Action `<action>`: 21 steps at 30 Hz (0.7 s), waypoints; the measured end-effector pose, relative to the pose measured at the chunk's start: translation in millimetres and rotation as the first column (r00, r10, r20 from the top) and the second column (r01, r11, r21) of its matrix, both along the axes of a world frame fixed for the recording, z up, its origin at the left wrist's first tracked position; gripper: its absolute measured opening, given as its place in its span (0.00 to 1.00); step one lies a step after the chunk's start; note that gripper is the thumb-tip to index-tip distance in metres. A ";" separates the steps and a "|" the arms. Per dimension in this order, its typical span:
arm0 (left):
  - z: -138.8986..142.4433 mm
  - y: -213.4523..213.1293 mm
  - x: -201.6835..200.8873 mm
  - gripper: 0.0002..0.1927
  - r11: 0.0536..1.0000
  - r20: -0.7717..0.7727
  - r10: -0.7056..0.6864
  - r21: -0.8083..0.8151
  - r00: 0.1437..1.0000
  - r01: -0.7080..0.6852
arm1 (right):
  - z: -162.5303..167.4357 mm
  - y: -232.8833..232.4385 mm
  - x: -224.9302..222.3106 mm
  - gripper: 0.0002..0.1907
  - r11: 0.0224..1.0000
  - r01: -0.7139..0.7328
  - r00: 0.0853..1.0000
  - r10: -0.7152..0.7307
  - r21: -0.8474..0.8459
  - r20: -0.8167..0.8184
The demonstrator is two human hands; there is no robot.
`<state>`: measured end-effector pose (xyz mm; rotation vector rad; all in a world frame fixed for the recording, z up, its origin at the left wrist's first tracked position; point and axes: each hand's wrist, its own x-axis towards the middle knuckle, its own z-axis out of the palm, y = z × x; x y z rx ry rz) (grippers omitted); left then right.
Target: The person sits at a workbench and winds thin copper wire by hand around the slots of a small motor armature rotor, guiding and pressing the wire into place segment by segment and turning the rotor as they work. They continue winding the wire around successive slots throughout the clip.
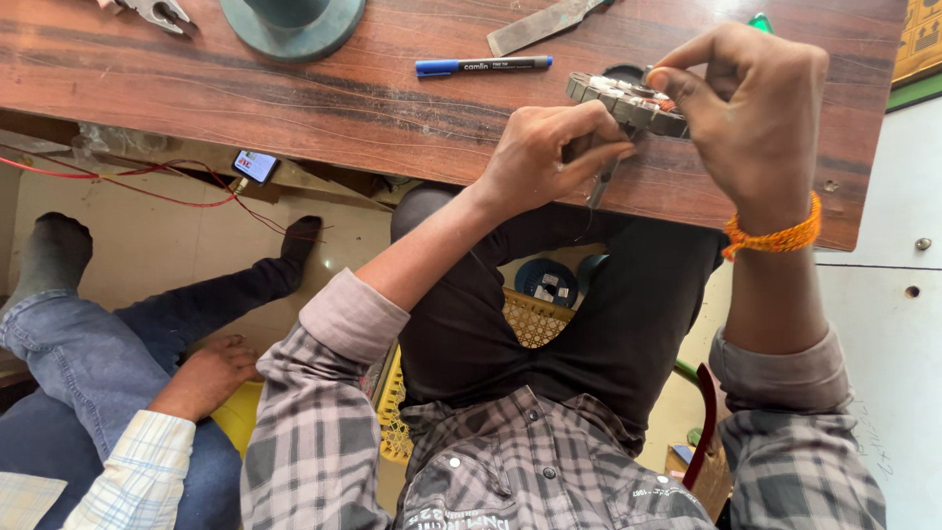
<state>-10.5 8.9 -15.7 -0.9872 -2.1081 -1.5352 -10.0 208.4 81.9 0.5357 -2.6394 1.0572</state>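
— What is being worked on at the near edge of the dark wooden table (294, 108)?

— A round, toothed metal stator core with copper-coloured windings (628, 101) is sitting tilted near the table's near edge. The right hand (751, 113) is closing around its far rim, thumb and fingers curled over the toothed ring.

— And the left hand (549, 157)?

— It is pinching shut on a thin metal tool (601, 186) that is poking at the core's near edge; what kind of tool cannot be told.

— How is the core likely handling?

— It is looking stiff and fairly heavy for its size. The rim seems the safe place to hold; the fine windings appear fragile and best left untouched.

— What is lying around it?

— A blue marker pen (483, 66) is resting just beyond, a flat grey metal file (545, 25) further back, and a round green metal base (292, 25) well to the left. Another person's hand (211, 373) is resting on blue jeans below.
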 end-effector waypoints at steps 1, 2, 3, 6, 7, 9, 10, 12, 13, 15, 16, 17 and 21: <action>-0.1 0.8 0.9 0.09 1.000 0.006 0.001 0.005 1.000 -0.001 | 0.6 -0.2 -1.6 0.02 1.000 -0.003 1.000 0.003 -0.014 0.023; -0.1 1.3 2.2 0.08 0.999 -0.032 0.034 -0.003 0.999 -0.034 | 1.4 0.2 -3.3 0.02 1.000 -0.005 0.999 0.007 -0.028 0.045; 0.2 2.0 3.7 0.08 0.998 -0.071 0.065 -0.011 0.995 -0.066 | 1.5 0.4 -4.4 0.02 0.999 -0.005 0.998 0.008 -0.043 0.066; 2.3 4.7 6.3 0.07 0.989 -0.126 0.140 -0.022 0.982 -0.143 | 0.3 1.1 -7.8 0.03 1.000 0.009 0.997 -0.008 -0.010 0.077; 3.2 5.2 7.2 0.06 0.985 -0.135 0.164 -0.024 0.977 -0.168 | -0.1 1.5 -8.7 0.03 1.000 0.009 0.996 -0.007 -0.020 0.089; 4.8 5.2 8.3 0.06 0.976 -0.187 0.200 -0.048 0.962 -0.212 | -1.0 2.1 -10.8 0.04 0.999 0.010 0.993 -0.006 -0.041 0.116; 5.4 5.1 8.4 0.06 0.970 -0.215 0.217 -0.060 0.952 -0.234 | -1.3 2.3 -11.7 0.04 0.999 0.014 0.991 -0.007 -0.052 0.134; 6.4 5.1 8.6 0.06 0.974 -0.213 0.207 -0.042 0.955 -0.221 | -1.5 3.0 -13.2 0.05 0.997 0.021 0.986 -0.008 -0.074 0.169; 6.7 5.0 9.0 0.06 0.976 -0.210 0.203 -0.032 0.956 -0.214 | -1.7 3.3 -13.7 0.05 0.997 0.013 0.986 -0.001 -0.074 0.167; 7.0 4.8 10.2 0.06 0.985 -0.171 0.166 -0.010 0.971 -0.170 | -2.3 4.4 -14.3 0.05 0.997 -0.002 0.986 0.014 -0.074 0.164; 7.3 4.8 10.5 0.06 0.989 -0.154 0.146 0.002 0.977 -0.147 | -2.8 5.3 -15.0 0.05 0.997 -0.003 0.985 0.016 -0.073 0.171; 7.7 4.9 11.4 0.06 0.987 -0.163 0.160 0.000 0.974 -0.163 | -3.3 6.3 -15.5 0.05 0.997 -0.004 0.984 0.017 -0.073 0.178; 10.3 4.7 15.3 0.05 0.972 -0.247 0.213 -0.048 0.945 -0.231 | -6.9 10.3 -18.0 0.06 0.998 -0.039 0.986 0.044 -0.040 0.158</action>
